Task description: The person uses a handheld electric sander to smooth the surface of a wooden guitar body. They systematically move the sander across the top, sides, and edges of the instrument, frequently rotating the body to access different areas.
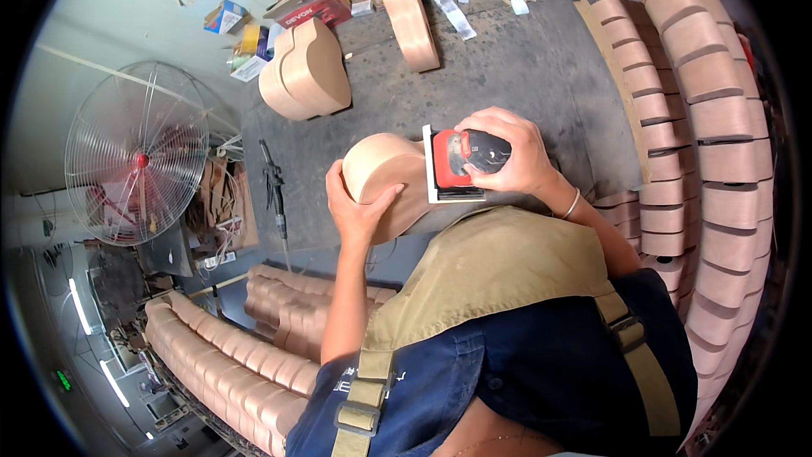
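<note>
My left hand [357, 207] grips the near left side of a pale curved wooden body [381, 161] lying on the dark, stained worktable [524, 68], with my thumb across its side. My right hand [516, 152] is closed around a red and black electric sander [452, 161], whose flat white-edged pad rests against the right part of the wooden piece. The piece is partly hidden behind the sander and my khaki apron [491, 262].
Two more wooden bodies [304, 72] [404, 17], boxes [309, 13] and papers sit at the back. A black air tool [273, 186] lies left. Long rows of curved pieces [710, 110] line the right and lower left [220, 355]. A wire-guarded fan [101, 152] stands left.
</note>
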### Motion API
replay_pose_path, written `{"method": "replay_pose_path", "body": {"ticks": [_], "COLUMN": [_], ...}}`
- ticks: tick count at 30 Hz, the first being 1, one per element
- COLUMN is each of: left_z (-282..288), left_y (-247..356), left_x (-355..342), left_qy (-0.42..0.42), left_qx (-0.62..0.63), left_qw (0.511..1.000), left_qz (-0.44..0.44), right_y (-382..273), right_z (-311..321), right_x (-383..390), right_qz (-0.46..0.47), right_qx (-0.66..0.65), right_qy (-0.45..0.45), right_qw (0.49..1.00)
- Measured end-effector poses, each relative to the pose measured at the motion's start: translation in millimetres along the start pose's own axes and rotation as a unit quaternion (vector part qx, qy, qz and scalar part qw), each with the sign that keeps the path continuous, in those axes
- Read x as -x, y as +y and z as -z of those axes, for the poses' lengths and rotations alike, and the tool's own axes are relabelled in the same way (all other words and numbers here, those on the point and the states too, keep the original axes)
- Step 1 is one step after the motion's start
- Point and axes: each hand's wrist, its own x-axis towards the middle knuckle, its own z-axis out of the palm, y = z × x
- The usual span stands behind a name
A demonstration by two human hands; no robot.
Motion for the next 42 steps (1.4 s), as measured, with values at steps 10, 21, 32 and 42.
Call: {"method": "replay_pose_path", "body": {"ticks": [10,21,32,42], "left_z": [4,4,8,11], "left_y": [-9,-10,3,-14], "left_x": [6,4,-7,-7], "left_qy": [-0.002,-0.003,-0.014,-0.01], "left_qx": [-0.01,-0.005,-0.02,0.006], "left_qw": [0.999,0.999,0.999,1.0], "left_qz": [-0.032,-0.049,-0.025,0.0], "right_y": [-4,-4,3,15], "right_z": [-1,0,-12,-11], "right_x": [-35,-35,-19,-9], "right_qz": [0.011,-0.002,0.035,0.083], "right_qx": [-0.082,-0.081,-0.04,0.041], "right_qy": [-0.051,-0.064,-0.033,-0.087], "right_qw": [0.995,0.995,0.998,0.992]}}
